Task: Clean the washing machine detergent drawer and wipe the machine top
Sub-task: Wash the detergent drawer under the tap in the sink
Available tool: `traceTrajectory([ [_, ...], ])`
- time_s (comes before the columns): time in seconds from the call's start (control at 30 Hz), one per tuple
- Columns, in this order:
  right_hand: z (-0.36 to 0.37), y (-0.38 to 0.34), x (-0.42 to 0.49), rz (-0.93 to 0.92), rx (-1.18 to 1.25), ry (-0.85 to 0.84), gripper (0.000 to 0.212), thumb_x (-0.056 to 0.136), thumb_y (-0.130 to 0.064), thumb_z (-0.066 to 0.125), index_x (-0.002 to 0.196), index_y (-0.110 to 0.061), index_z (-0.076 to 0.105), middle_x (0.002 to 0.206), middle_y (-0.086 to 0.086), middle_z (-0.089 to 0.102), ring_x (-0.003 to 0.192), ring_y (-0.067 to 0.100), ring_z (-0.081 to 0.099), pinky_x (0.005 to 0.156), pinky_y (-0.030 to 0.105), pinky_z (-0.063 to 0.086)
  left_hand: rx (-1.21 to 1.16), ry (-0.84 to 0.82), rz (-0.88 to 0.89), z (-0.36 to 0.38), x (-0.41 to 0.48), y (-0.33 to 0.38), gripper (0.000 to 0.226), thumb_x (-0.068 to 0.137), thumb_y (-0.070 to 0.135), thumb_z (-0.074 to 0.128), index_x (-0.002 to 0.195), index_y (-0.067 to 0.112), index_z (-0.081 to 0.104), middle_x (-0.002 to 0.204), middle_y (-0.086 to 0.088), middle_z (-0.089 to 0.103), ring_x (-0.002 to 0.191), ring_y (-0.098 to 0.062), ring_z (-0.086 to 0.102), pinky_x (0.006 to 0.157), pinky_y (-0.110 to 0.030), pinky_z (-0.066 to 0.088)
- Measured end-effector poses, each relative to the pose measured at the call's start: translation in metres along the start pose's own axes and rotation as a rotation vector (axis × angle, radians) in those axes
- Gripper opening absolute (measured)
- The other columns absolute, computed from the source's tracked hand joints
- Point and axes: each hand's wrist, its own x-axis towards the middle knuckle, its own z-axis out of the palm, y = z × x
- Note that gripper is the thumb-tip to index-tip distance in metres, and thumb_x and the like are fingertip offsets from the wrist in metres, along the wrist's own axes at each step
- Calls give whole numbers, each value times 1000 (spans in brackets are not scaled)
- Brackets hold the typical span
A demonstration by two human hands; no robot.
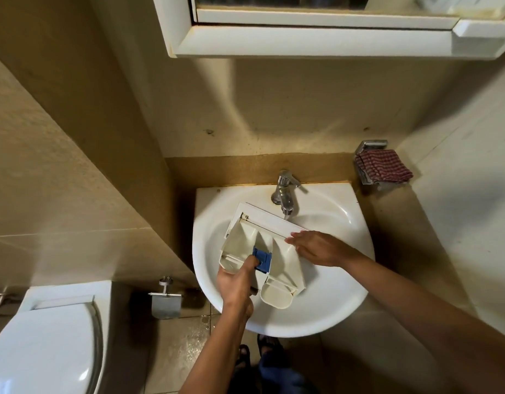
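While it lies tilted across the bowl of the white glazed sink (302,322), the detergent drawer (242,237) shows as a cream plastic tray. Its flat white front panel sits at the sink's far side, under the chrome faucet (285,194), and its smooth scooped compartments run toward the sink's near rim. A square blue insert (263,258) with ridged edges sits in the middle channel. The left hand (235,284) grips the drawer's end nearest the sink's front, fingers curled beneath it and thumb pressed against the blue insert. The right hand (316,248) lies flat with straight fingers on the drawer's side toward the sink's right, covering part of that compartment and of the panel's end. The drawer and hands hide the sink's drain, and whether water runs cannot be told. Right of the sink and behind it, a red-checked woven cloth (383,166) sits crumpled in a metal wall holder (371,145). Left of the sink stand a steel paper holder (166,304) and a glossy white toilet (46,336), cut off by the frame's edge. Above the sink hangs a white framed cabinet (302,38), its upper part out of frame.
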Motion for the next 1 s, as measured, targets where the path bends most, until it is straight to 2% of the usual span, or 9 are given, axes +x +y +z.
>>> traceTrajectory([
  [0.07,-4,-7,12,-93,-68,71,35,93,-19,45,121,-13,64,120,9,66,113,24,61,96,31,47,10,-6,-7,2,0,2,27,73,12,72,99,9,63,67,-3,58,53,-19,47,40,-22,36],
  [0.13,-3,-15,29,-184,-178,89,40,89,-6,46,126,-8,59,129,13,59,121,25,56,99,30,45,19,-26,-13,4,-1,5,27,74,11,72,99,8,63,63,-3,56,50,-18,44,40,-22,34],
  [0.2,-1,-24,43,-151,-241,41,62,90,5,38,149,-11,26,159,4,17,144,12,17,114,25,20,26,-43,-12,4,-4,8,29,71,13,73,98,7,64,60,-1,55,46,-16,43,40,-22,33],
  [0.27,-1,-30,53,-161,-308,25,76,86,9,28,152,-16,1,160,-3,-6,144,8,-5,114,23,1,32,-50,-6,4,-6,12,35,67,16,74,98,7,64,59,0,55,44,-15,44,39,-22,33],
  [0.43,-5,-26,48,-254,-700,-76,74,91,-5,41,152,-11,-1,161,3,2,148,20,0,118,38,-3,23,-11,-10,-2,-4,21,33,72,14,75,103,8,63,67,-2,57,49,-16,46,38,-21,34],
  [0.53,-15,-15,26,-325,-834,-167,79,75,-7,67,147,-12,34,151,4,37,139,19,35,115,40,19,-4,-13,-29,-8,-2,26,29,74,14,75,101,12,63,72,-2,59,54,-16,49,42,-22,37],
  [0.77,-5,3,3,-266,-970,-239,65,83,4,26,146,-9,34,151,5,37,139,21,36,118,36,5,-4,-70,-61,-6,-5,32,16,78,9,71,87,14,59,69,-6,55,56,-21,47,49,-27,39],
  [0.9,-1,-19,34,-338,-1158,-189,75,95,-15,40,150,-8,-11,159,3,-9,147,20,-2,117,37,-9,91,-132,-70,-7,-8,36,12,79,11,70,85,12,60,71,-9,54,56,-23,46,50,-29,43],
  [1.0,-11,-40,56,-196,-1140,-407,84,97,-28,43,147,-9,-22,155,1,-25,145,18,-17,117,41,-7,122,-146,-82,-10,-6,36,12,78,12,69,87,9,61,72,-11,56,58,-25,48,52,-32,45],
])
